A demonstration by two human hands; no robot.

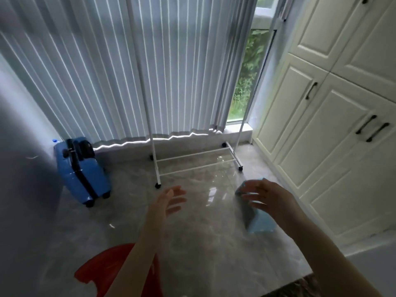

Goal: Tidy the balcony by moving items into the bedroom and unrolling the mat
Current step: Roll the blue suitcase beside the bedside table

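I see left hand fingers spread, holding nothing. Right hand fingers loosely open over blue folded mat on floor; contact unclear. Blue suitcase stands near curtain.

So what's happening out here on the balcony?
A person reaches both bare hands out over the glossy grey tiled floor. The left hand is open and holds nothing. The right hand hovers, fingers spread, over a folded light-blue mat. A blue hard-shell suitcase and a white wheeled clothes rack stand by the curtain.
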